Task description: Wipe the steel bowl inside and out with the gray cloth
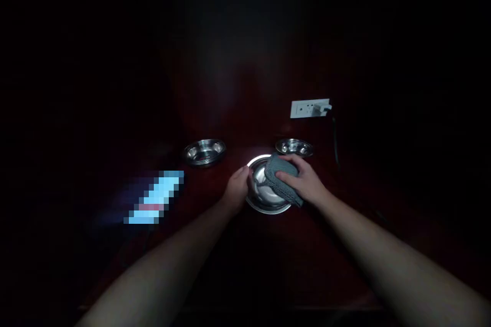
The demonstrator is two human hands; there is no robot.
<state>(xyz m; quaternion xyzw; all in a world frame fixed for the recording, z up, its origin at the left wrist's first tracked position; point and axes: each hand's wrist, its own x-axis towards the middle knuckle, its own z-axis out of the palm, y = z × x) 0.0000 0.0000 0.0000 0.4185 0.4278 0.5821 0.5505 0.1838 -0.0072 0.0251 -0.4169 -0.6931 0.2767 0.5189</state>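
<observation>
Fingers of the right hand (308,182) held a grey cloth (282,190) over a metal bowl (264,195), and those of the left hand (237,189) gripped its left rim. Left of the bowl were shiny dishes (205,159) and a bright, blurred panel (156,196); behind it, rightward, another dish (294,147) and a wall socket (302,110).

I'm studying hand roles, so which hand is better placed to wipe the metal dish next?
Probably the right hand: it holds the grey textured cloth over the metal dish, while the left hand grips the dish's left edge.
</observation>
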